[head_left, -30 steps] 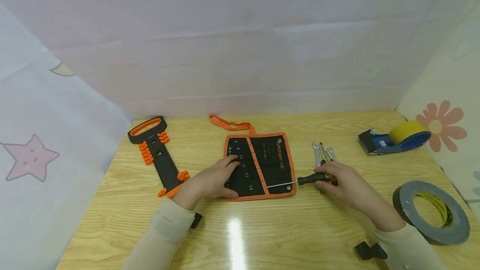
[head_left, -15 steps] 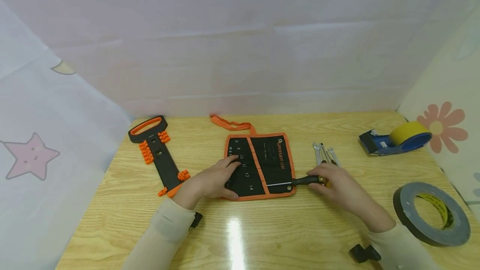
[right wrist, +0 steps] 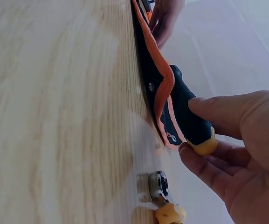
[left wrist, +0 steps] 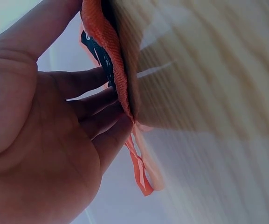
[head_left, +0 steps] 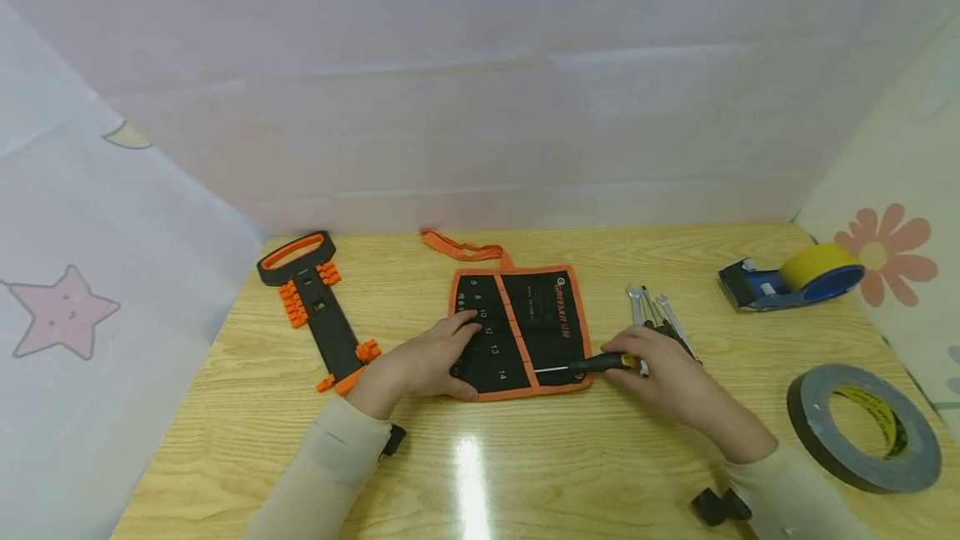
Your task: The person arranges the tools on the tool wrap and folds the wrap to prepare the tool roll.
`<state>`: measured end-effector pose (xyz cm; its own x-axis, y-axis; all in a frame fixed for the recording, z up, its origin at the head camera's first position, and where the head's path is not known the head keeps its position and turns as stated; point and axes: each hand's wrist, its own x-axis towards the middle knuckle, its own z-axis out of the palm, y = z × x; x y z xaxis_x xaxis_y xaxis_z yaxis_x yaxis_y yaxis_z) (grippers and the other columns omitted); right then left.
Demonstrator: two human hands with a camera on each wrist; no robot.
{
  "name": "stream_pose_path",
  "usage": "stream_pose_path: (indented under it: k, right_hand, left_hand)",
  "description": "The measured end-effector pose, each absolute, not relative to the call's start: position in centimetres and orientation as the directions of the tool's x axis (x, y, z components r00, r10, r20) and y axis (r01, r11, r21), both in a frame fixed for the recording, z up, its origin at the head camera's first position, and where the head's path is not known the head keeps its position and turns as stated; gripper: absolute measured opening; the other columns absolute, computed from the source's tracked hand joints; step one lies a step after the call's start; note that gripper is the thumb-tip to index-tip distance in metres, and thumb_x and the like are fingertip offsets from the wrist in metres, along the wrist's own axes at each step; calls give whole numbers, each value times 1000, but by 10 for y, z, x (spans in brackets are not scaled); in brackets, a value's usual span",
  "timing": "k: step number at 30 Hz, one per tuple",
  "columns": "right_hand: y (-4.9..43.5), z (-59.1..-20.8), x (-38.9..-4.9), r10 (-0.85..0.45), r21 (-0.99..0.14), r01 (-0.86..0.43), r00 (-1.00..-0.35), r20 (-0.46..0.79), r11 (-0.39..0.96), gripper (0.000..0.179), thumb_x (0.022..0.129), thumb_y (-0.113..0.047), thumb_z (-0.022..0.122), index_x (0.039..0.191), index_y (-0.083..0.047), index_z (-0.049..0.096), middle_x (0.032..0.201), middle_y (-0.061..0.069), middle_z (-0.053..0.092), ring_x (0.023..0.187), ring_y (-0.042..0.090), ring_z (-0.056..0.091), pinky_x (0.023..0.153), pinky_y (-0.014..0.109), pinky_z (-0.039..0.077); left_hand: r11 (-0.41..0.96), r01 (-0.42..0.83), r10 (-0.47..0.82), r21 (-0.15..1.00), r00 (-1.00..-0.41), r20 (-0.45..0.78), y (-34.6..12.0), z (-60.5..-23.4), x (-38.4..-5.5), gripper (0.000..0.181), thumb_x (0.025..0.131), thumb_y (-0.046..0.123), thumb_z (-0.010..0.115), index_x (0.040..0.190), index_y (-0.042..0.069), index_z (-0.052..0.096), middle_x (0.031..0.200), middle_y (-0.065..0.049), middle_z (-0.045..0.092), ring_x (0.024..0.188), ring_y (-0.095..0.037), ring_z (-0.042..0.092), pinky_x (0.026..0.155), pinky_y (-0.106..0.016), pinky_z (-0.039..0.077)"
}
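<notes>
A black tool pouch [head_left: 543,315] with orange trim and printed size numbers lies flat on the table, its orange strap [head_left: 461,248] trailing toward the back. My left hand [head_left: 427,357] rests on the pouch's left part, fingers extended over the fabric, as the left wrist view also shows. With thumb and fingers, my right hand [head_left: 660,373] pinches the yellow-ended black handle of a screwdriver [head_left: 588,363]. Its shaft lies over the pouch's lower right, with the tip at the slanted orange band and hidden there. In the right wrist view, the screwdriver handle [right wrist: 190,112] overlaps the pouch's edge.
Behind my right hand lie several wrenches and screwdrivers [head_left: 651,311]. A blue tape dispenser [head_left: 757,290] with yellow tape and a grey tape roll [head_left: 862,427] are at the right. A black-and-orange handled tool [head_left: 330,336] lies on the left.
My right hand has moved left with the screwdriver, whose handle now overlaps the pouch's right edge while less of the shaft shows. The left hand has stayed in place.
</notes>
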<state>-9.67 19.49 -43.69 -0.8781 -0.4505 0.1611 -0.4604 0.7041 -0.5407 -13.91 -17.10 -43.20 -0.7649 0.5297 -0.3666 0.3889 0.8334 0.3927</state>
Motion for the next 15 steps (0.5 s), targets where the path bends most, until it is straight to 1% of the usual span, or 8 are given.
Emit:
stream_pose_path:
  k: [3, 8, 15]
  right_hand:
    - [193, -437, -97, -454, -555, -462, -876, 164, 692, 29, 91, -11, 88, 118, -9, 80, 114, 0, 74, 85, 5, 56, 70, 24, 47]
    - [189, -438, -98, -448, -565, -451, -881, 155, 691, 28, 91, -10, 87, 118, -8, 80, 114, 1, 75, 86, 6, 58, 70, 24, 48]
    - [182, -440, -99, -456, -580, -441, -880, 131, 685, 22, 92, -11, 86, 114, -11, 81, 113, 1, 74, 85, 4, 57, 70, 23, 49]
  left_hand:
    - [833, 388, 530, 396, -764, -367, -171, -432, -139, 104, 91, 42, 89, 169, 3, 32, 182, -15, 16, 168, -36, 21, 131, -52, 33]
    - [833, 387, 530, 395, -763, -370, -170, -431, -139, 104, 91, 42, 89, 169, 2, 32, 182, -15, 16, 168, -37, 21, 132, -53, 33]
    - [837, 383, 525, 391, -763, -376, -170, -431, -139, 104, 91, 42, 89, 169, 3, 32, 182, -15, 15, 168, -37, 20, 132, -53, 32]
